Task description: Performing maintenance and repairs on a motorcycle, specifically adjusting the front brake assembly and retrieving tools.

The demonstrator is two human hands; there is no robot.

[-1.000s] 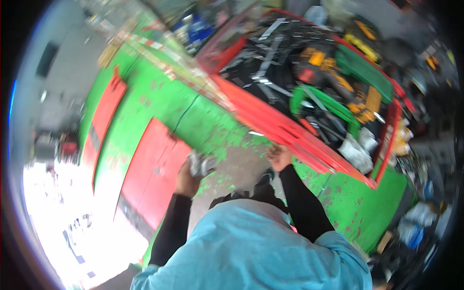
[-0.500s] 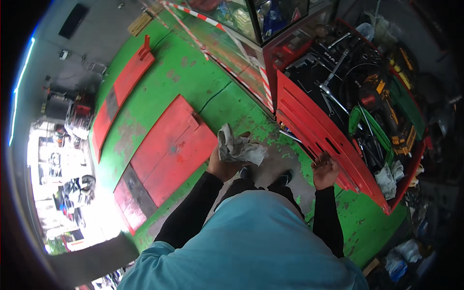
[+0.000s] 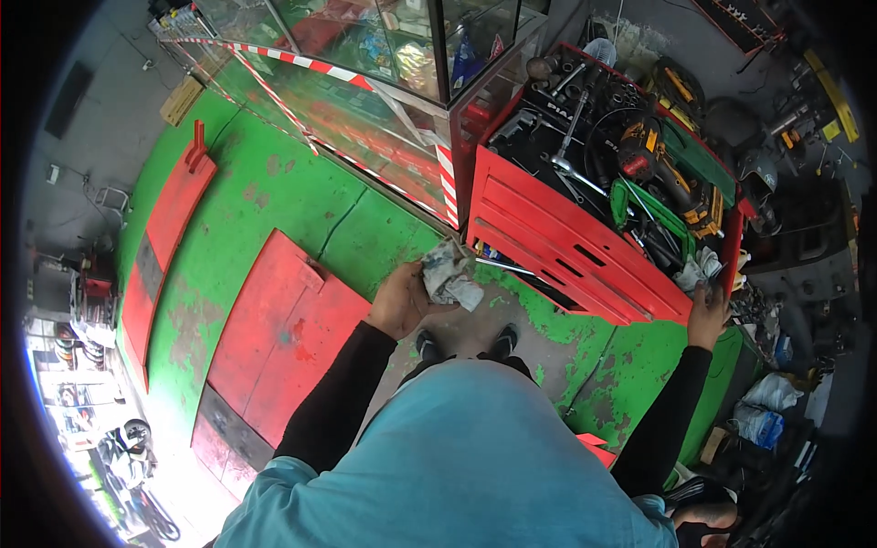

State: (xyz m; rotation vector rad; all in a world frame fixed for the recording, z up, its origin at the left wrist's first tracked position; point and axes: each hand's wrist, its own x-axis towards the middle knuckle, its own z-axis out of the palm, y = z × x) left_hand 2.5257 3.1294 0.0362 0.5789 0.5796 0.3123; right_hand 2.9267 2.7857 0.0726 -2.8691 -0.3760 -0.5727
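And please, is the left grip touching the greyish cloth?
Touching. The head view shows the greyish cloth held at its left side by the left grip, with no gap between them.

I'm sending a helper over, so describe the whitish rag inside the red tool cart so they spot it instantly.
Find the red tool cart, upper right of the view. In its near corner, by the right hand, lies the crumpled whitish rag. Soft folds set it apart from the hard tools beside it; the similar rag is in the left hand.
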